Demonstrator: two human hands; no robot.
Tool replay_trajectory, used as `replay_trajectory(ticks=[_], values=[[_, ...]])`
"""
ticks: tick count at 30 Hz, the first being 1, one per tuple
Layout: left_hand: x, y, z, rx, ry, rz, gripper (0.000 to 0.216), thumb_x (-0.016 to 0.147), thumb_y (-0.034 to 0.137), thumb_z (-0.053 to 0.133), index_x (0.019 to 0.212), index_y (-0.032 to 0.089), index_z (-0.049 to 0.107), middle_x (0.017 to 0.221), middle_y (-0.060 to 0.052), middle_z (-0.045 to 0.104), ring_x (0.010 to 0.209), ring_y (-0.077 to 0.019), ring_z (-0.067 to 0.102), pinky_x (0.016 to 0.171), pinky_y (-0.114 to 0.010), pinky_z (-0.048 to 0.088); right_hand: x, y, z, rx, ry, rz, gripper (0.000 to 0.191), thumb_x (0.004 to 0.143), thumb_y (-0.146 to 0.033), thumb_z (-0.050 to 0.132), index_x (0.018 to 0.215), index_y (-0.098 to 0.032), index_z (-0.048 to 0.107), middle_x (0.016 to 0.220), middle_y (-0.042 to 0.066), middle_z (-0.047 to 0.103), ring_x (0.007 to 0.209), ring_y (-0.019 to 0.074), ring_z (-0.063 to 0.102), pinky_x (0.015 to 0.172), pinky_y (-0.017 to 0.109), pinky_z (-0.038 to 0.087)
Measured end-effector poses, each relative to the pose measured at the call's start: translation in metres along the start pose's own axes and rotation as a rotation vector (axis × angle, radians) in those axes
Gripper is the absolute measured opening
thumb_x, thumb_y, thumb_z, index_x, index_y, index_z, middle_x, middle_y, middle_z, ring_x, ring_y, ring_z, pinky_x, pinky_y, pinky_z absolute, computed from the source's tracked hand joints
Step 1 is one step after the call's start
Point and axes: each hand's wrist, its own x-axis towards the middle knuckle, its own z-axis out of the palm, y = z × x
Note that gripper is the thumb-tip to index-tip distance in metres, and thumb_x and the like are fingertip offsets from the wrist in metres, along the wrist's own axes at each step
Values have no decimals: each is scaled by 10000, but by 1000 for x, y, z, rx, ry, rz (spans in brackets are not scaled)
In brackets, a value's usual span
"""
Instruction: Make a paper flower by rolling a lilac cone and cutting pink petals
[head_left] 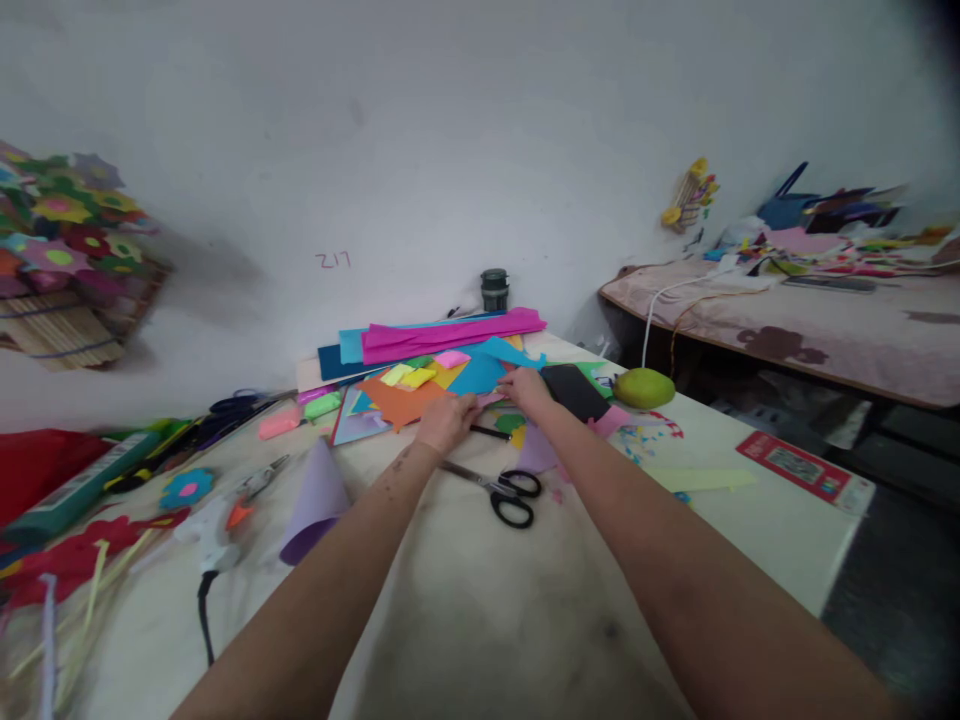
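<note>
On the table (525,620), head view, the only one I have. Both arms reach forward to the heap of coloured paper (442,365).

Left hand (446,420): palm down, fingers resting on the near edge of the orange sheet (401,400). Fingers look flat and spread rather than pinched, but the tips are too small to say whether they grip anything; cannot tell.

Right hand (525,390): fingers laid on the blue sheet (480,372) and the small scraps just in front of them. Also looks like pressing, not clenching, but grip state unclear.

Around the fingers: black-handled scissors (499,490) lie just behind both hands, toward me, blades pointing left. Pen or thin dark stick (491,432) between the two hands. Dark pouch (574,390) just right of the right fingers, green fruit (643,388) beyond that. Lilac paper cone (319,500) left of the left wrist, glue gun (217,525) further left. Magenta sheet (450,335) lies beyond the fingertips on top of the heap.

My read on doing this well: keep the left palm flat to pin the orange sheet so the stack doesn't slide, lift one sheet at a time with the right fingertips, and stay clear of the scissors when pulling the arms back.
</note>
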Motion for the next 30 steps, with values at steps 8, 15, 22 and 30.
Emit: replay_trajectory(ticks=[8, 15, 22, 30], values=[[-14, -21, -24, -189, -2, 34, 203, 918, 311, 487, 784, 199, 591, 760, -17, 640, 736, -161, 581, 646, -247, 385, 4, 2, 3, 89, 60, 52, 247, 843, -239, 661, 1062, -166, 751, 1125, 94, 726, 1059, 208, 668, 907, 273, 499], [-26, -11, -30, -11, 112, -17, 241, 932, 355, 486, 1001, 194, 651, 918, -85, 701, 861, -225, 636, 718, -308, 428, 5, -3, 5, 132, 61, 156, 325, 832, -245, 660, 1143, -174, 718, 1209, 91, 691, 1076, 209, 658, 879, 264, 509], [-15, 40, -18, 312, 149, 239, 264, 944, 170, 415, 1017, 138, 666, 973, -138, 698, 1007, -288, 596, 894, -443, 413, 0, -12, 4, 118, 74, 212, 390, 843, -182, 581, 1220, -206, 678, 1249, 91, 669, 1127, 228, 643, 927, 296, 503], [-8, 55, -17, 353, -31, 141, 266, 913, 119, 446, 946, 121, 710, 870, -142, 716, 995, -275, 627, 794, -368, 457, -1, -15, 6, 88, 89, 209, 356, 816, -182, 613, 1154, -213, 720, 1173, 87, 708, 1103, 227, 652, 947, 298, 491]])
